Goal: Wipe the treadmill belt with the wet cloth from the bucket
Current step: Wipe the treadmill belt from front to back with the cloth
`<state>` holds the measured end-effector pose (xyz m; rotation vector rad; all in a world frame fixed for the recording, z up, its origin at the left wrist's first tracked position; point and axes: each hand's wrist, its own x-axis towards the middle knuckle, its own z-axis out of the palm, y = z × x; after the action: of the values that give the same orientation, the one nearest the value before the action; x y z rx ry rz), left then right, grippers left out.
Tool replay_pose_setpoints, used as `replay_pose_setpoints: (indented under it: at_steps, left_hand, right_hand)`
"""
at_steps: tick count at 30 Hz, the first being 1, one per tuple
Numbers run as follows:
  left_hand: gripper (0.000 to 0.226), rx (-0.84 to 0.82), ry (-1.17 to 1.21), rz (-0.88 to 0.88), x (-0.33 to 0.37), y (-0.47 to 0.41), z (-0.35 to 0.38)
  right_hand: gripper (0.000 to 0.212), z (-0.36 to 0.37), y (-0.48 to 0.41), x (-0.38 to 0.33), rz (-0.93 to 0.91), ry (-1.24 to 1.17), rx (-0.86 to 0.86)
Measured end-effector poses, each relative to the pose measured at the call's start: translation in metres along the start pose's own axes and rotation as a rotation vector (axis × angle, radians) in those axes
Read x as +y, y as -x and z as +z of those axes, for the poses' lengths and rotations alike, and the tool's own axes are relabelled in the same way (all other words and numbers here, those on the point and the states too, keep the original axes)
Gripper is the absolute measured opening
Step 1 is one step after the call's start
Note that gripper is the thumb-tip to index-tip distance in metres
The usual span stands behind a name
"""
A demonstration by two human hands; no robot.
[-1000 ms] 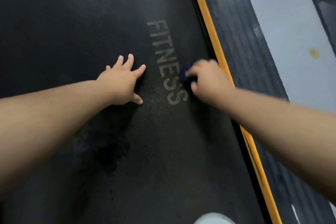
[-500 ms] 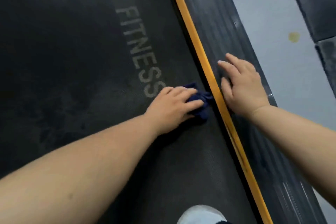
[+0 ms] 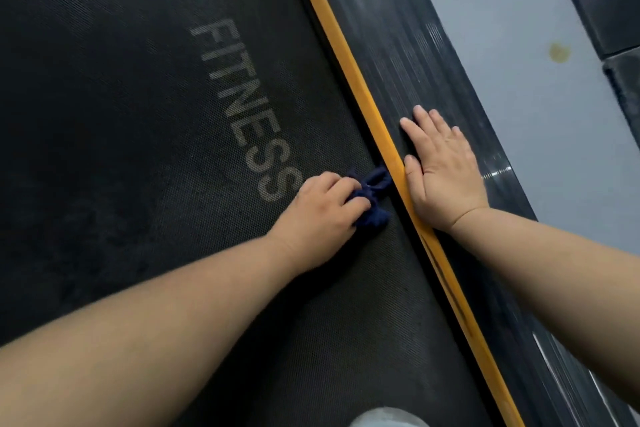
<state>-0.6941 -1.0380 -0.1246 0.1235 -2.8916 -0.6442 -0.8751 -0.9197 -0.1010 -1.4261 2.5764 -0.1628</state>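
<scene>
Black textured treadmill belt (image 3: 138, 156) is carrying grey FITNESS lettering (image 3: 247, 107); left hand (image 3: 322, 215) is clamping navy cloth (image 3: 372, 198) against it. Just right, orange strip (image 3: 349, 55), right hand (image 3: 445, 173) pressing flat, fingers spread, on ribbed side rail (image 3: 391, 28); beyond, grey floor (image 3: 502, 28).

The left hand (image 3: 320, 215) presses a bunched dark blue cloth (image 3: 372, 198) onto the black treadmill belt (image 3: 138, 149), just below the "FITNESS" lettering (image 3: 247, 107). The right hand (image 3: 441, 173) lies flat on the ribbed side rail (image 3: 388, 31), beside the yellow stripe (image 3: 332, 38).
</scene>
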Motion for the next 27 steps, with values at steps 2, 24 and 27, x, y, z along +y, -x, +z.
replay_pose_setpoints:
  at_steps: [2,24,27]
  left_hand:
    - [0.025,0.049,-0.09,0.01,-0.027,-0.019,-0.006]
    - [0.023,0.118,-0.067,-0.29,-0.034,-0.029,-0.019]
    - [0.025,-0.033,0.049,-0.05,-0.001,0.025,-0.01]
  right_hand:
    - [0.056,-0.001,0.0,0.0,0.003,-0.004,0.014]
    - [0.049,-0.008,-0.032,-0.034,0.045,-0.167,0.115]
    - [0.047,-0.009,-0.045,-0.044,0.046,-0.155,0.117]
